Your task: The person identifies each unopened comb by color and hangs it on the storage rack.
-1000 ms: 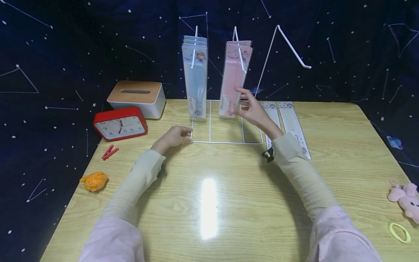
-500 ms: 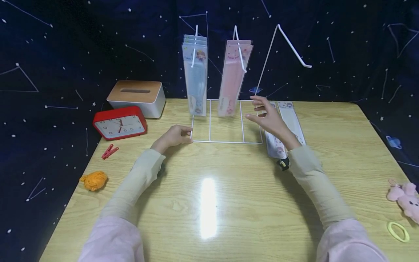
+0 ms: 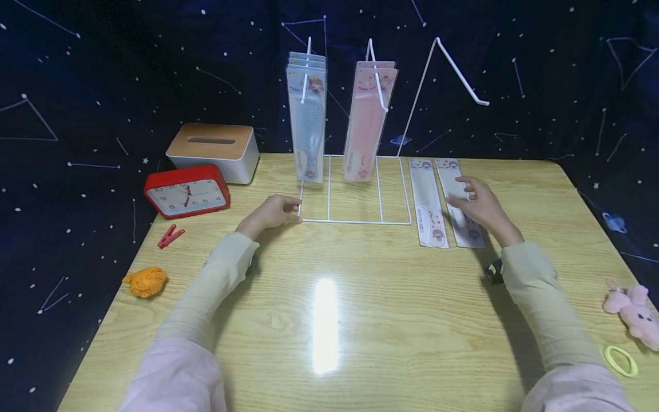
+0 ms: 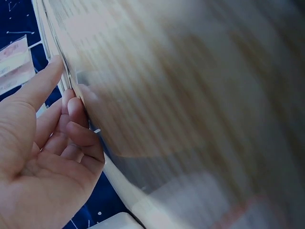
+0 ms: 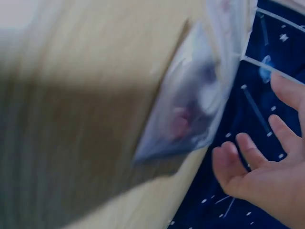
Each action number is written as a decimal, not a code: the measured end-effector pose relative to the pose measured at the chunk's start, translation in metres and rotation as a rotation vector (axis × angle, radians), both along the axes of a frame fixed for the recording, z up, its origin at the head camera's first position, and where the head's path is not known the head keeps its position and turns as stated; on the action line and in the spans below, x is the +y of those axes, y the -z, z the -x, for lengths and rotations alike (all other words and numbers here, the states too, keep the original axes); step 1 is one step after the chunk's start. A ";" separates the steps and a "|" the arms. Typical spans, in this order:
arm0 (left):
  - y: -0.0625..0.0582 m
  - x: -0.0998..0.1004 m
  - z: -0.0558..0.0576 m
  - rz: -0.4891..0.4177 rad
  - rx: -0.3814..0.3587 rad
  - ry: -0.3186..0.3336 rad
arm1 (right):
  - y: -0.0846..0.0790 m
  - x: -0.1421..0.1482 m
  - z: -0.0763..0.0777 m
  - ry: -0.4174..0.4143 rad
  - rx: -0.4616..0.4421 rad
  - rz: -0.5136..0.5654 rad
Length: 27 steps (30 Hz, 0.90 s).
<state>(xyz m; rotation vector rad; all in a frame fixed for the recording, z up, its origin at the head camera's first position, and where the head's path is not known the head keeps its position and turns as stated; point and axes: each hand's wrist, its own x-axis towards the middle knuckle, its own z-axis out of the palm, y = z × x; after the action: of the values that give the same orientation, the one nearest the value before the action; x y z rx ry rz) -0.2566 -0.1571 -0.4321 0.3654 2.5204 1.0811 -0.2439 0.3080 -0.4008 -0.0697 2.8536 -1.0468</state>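
My left hand [image 3: 273, 213] holds the left base wire of a white wire display rack [image 3: 355, 221] between thumb and fingers. On the rack's left hook hang several blue packaged combs [image 3: 309, 134]; pink packaged combs [image 3: 363, 129] hang on the middle one. A third hook [image 3: 460, 73] slants out at the right. Beside the base, two white packaged combs [image 3: 428, 200] lie side by side on the table. My right hand [image 3: 485, 207] is over the right-hand packaged comb [image 3: 467, 233], thumb and fingers spread apart. In the right wrist view the right hand [image 5: 267, 157] holds nothing.
At the left are a tissue box [image 3: 242, 163] with a wooden lid, a red alarm clock [image 3: 187, 194], a red clip [image 3: 170, 236] and an orange yarn bundle [image 3: 146, 282]. At the right edge lie a pink plush toy [image 3: 635, 317] and a yellow ring [image 3: 620, 360].
My right hand has left the lower end of the pink packaged combs and moved right, over the right-hand white packaged comb. My left hand has stayed on the rack's base.
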 end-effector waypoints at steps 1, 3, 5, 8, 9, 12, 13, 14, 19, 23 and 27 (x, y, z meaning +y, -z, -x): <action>0.000 0.000 0.000 0.000 0.000 -0.001 | 0.002 0.004 0.000 -0.006 -0.017 -0.027; 0.000 0.000 0.001 0.003 0.001 0.000 | 0.005 0.012 -0.001 -0.015 -0.063 -0.081; 0.000 0.000 0.001 0.012 0.006 0.004 | 0.007 0.017 -0.002 -0.028 -0.104 -0.127; 0.000 0.000 0.001 0.023 0.014 0.009 | 0.010 0.020 -0.002 -0.021 -0.162 -0.160; 0.000 0.000 0.000 0.026 0.015 0.010 | 0.010 0.021 -0.002 -0.017 -0.166 -0.167; 0.000 0.000 0.000 0.022 0.009 0.004 | 0.012 0.020 -0.002 0.002 -0.161 -0.171; 0.000 0.000 0.000 0.018 0.003 0.000 | 0.012 0.020 -0.002 0.008 -0.156 -0.174; -0.001 0.000 0.000 0.016 -0.002 -0.004 | 0.013 0.019 -0.002 0.018 -0.154 -0.175; -0.001 0.001 -0.001 0.021 -0.006 -0.004 | 0.013 0.017 -0.005 0.075 -0.163 -0.153; -0.002 0.001 -0.001 0.027 -0.004 0.000 | 0.013 0.018 -0.008 0.114 -0.146 -0.119; -0.002 0.001 -0.001 0.022 -0.008 -0.004 | 0.011 0.019 -0.012 0.109 -0.161 -0.048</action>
<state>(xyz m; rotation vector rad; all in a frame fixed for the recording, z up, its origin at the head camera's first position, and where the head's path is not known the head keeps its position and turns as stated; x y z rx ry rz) -0.2552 -0.1561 -0.4296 0.3499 2.5248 1.0529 -0.2318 0.3269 -0.4122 0.1679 2.7607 -0.9538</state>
